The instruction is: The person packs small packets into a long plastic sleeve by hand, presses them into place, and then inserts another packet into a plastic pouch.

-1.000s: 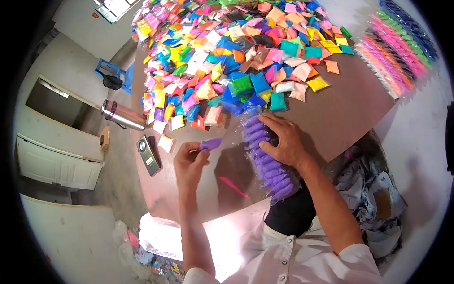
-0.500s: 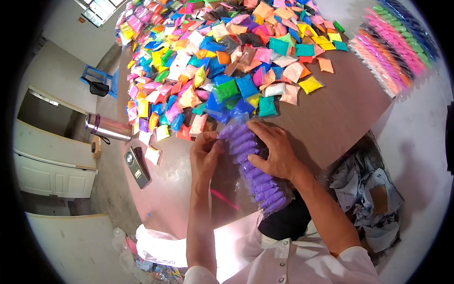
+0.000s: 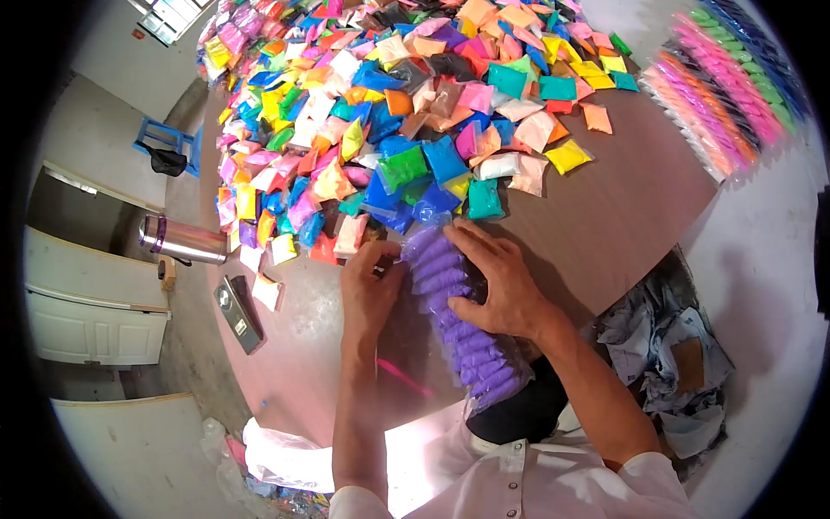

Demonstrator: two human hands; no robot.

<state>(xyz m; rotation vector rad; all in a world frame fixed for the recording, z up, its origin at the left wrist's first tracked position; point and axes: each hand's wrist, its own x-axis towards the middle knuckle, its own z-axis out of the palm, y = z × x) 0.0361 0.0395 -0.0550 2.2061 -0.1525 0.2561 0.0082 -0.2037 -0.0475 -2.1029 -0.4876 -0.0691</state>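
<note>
A clear plastic bag of purple packets [image 3: 454,316] stretches from the table toward my lap, the packets stacked in an overlapping row. At its upper left edge, my left hand [image 3: 372,281] is closed, with thumb and fingertips pinching the plastic. My right hand [image 3: 497,281] lies along the bag's right side, thumb and fingers spread, touching the packets. Just beyond the bag's top end are blue packets [image 3: 437,201] and a green packet [image 3: 403,169] at the near edge of a large colourful pile.
The pile of coloured packets [image 3: 346,130] covers the far side of the brown table [image 3: 622,216]. Filled bags [image 3: 718,95] lie in rows at the right corner. A steel flask [image 3: 186,240] and a dark flat device [image 3: 238,313] are at left. Crumpled paper [image 3: 683,346] fills a box below right.
The view has shifted slightly, so the table's left side appears further left. Both hands keep nearly the same places on the bag of purple packets.
</note>
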